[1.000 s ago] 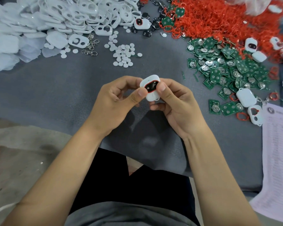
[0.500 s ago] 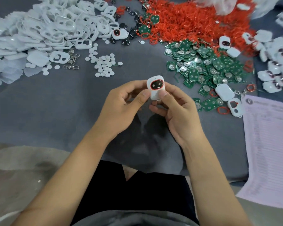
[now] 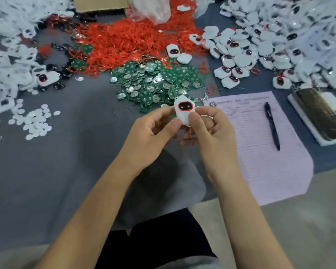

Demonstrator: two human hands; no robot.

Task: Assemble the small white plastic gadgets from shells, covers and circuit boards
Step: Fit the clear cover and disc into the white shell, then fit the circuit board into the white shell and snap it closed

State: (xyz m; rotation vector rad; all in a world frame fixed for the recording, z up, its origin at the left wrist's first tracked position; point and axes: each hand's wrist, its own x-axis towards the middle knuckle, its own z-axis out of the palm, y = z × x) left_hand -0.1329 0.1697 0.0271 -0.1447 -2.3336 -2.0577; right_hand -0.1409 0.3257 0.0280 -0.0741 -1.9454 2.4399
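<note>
We are holding one small white gadget (image 3: 183, 110) up between our two hands, just above the gray table (image 3: 62, 162). Our left hand (image 3: 149, 131) is sitting on the left side of the gadget, with its thumb pressing on the lower front and its fingers curling round behind. Our right hand (image 3: 209, 129) is sitting on the right side, with its thumb pressing on the bottom of the gadget and its fingers curling at the back. So both hands are pinching the same gadget, and its dark face with the red ring is looking up at us above our thumbs.

Just past our hands the green circuit boards (image 3: 153, 80) are lying in a heap. Farther past them a big pile of red loops (image 3: 128, 39) is spreading out. Far off to the right of our right hand, many finished gadgets (image 3: 264, 47) are piling up. Far off to the left of our left hand, the white shells (image 3: 6, 74) are lying in a blurry heap, and small white discs (image 3: 34, 121) are sitting nearer to us. Next to our right hand a pink paper (image 3: 264, 152) is lying with a pen (image 3: 272, 126) on it.
</note>
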